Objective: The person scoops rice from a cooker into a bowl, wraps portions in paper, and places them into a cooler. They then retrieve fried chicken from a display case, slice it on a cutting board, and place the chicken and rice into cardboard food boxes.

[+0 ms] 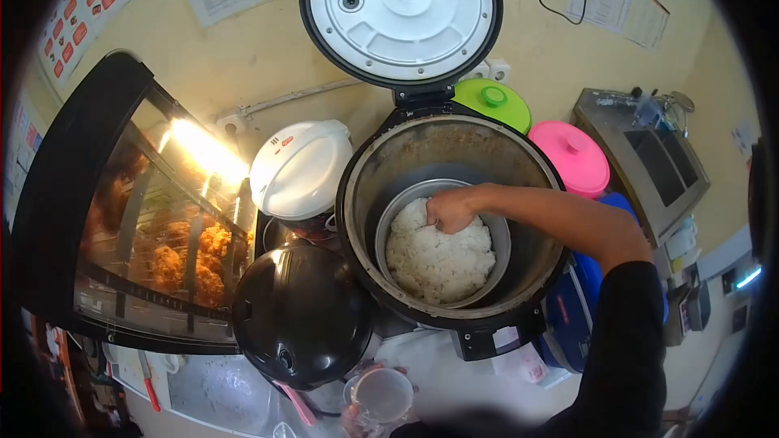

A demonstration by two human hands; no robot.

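Note:
My right hand [452, 209] reaches down into a metal inner pot [505, 253] of white rice [442, 259]. Its fingers are curled closed at the rice's surface, and what they hold, if anything, is hidden. The inner pot sits inside a large black rice warmer [350, 219], whose round lid [406, 24] stands raised at the back. At the bottom edge, my left hand [354, 420] is partly visible, its fingers around a clear plastic cup [385, 396] held below the warmer's front.
A lit display case [122, 219] with fried chicken [191, 264] stands left. Beside the warmer are a white-lidded pot [300, 170] and a black domed cooker [300, 312]. Green [495, 101] and pink [572, 158] lids sit behind it. A red-handled knife [150, 385] lies lower left.

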